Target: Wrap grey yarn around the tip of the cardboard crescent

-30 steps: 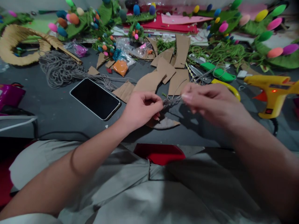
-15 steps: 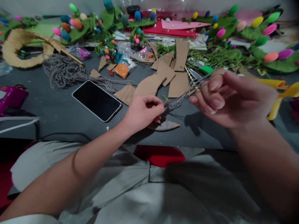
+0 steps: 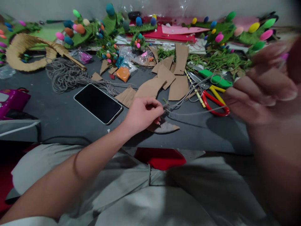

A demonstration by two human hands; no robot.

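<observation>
Clerk: What does the left hand (image 3: 145, 113) hold?

Inspector: Its fingers are pinched on a cord bunch (image 3: 180, 103) of gray, near the front of the counter (image 3: 58, 124). The loose ends trail toward the scissors (image 3: 216, 95), which have red and yellow on the handles.

Clerk: And the right hand (image 3: 261, 84)?

Inspector: Raised, well apart from the left. Its curled fingers grasp a gray strand (image 3: 197, 113) (blur hides the exact grip), drawn nearly straight between the bunch and that hand, above the counter.

Clerk: Is anything under the left hand?

Inspector: A pointed piece (image 3: 166, 128), covered in gray except for a tan tip. The hand hides part of it; contact cannot be determined.

Clerk: The surroundings?

Inspector: A phone (image 3: 98, 103), screen dark, lies to the left of the left hand. Cut cardboard (image 3: 150, 86) lies just beyond the same hand, some pieces overlapping. A cord pile (image 3: 63, 75), also gray, sits behind the phone, and an orange packet (image 3: 123, 74) lies between the pile and the cardboard.
</observation>
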